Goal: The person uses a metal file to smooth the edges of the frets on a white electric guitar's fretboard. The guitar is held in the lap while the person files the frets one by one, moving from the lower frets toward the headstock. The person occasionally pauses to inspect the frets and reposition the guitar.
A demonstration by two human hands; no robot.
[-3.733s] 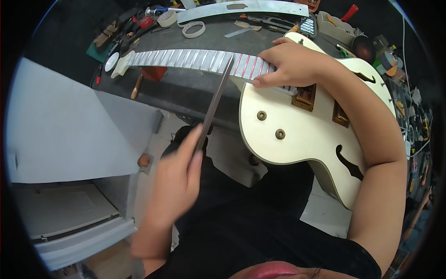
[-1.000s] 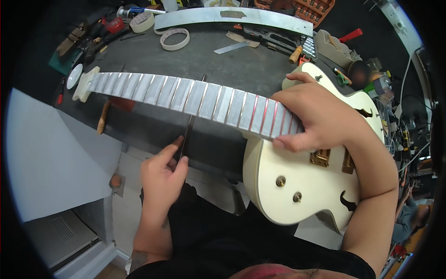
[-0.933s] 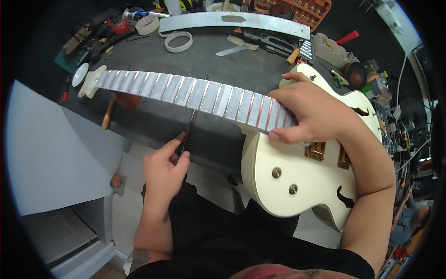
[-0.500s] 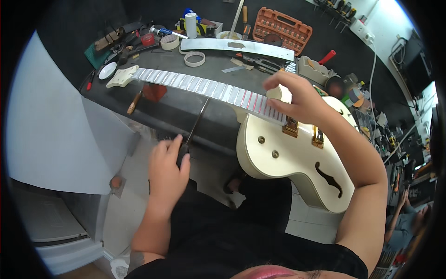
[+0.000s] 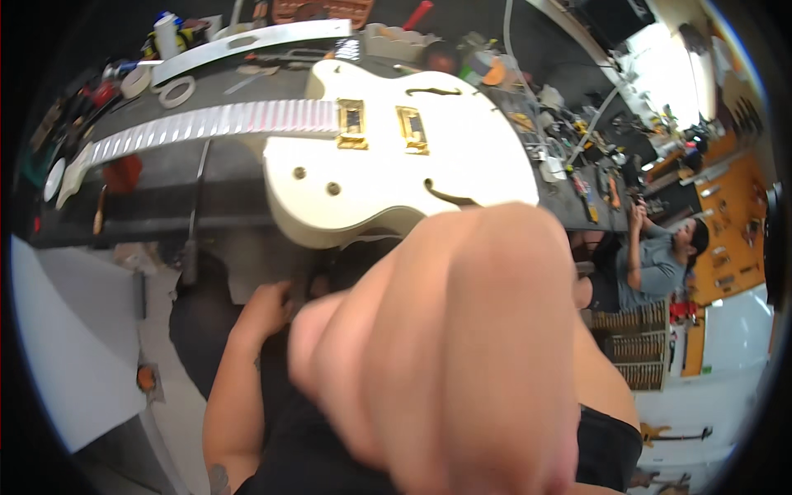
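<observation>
My right hand [image 5: 462, 346] is raised very close to the camera, blurred, with its fingers curled in. Whatever it may hold is hidden. Low over my lap is my left hand [image 5: 268, 307], its fingers turned away and only partly visible. Beside it, a slim metal tool with a dark handle [image 5: 190, 262] lies across the bench edge, the handle jutting out past it and the shaft reaching toward the neck. On the bench lies a cream hollow-body guitar [image 5: 363, 177] with gold pickups. Its fretboard [image 5: 210, 122] is covered in silvery strips, some edged pinkish near the body.
The dark workbench [image 5: 239, 177] holds a wooden-handled tool [image 5: 100, 210], tape rolls [image 5: 176, 92] and a long pale metal straightedge [image 5: 247, 41] at the back. Tools clutter its right end. Beyond sits another person [image 5: 657, 268] in a grey shirt.
My left hand has let go of the dark-handled tool and dropped toward my lap. My right hand has left the guitar neck and come up near the camera. The view has swung to the right.
</observation>
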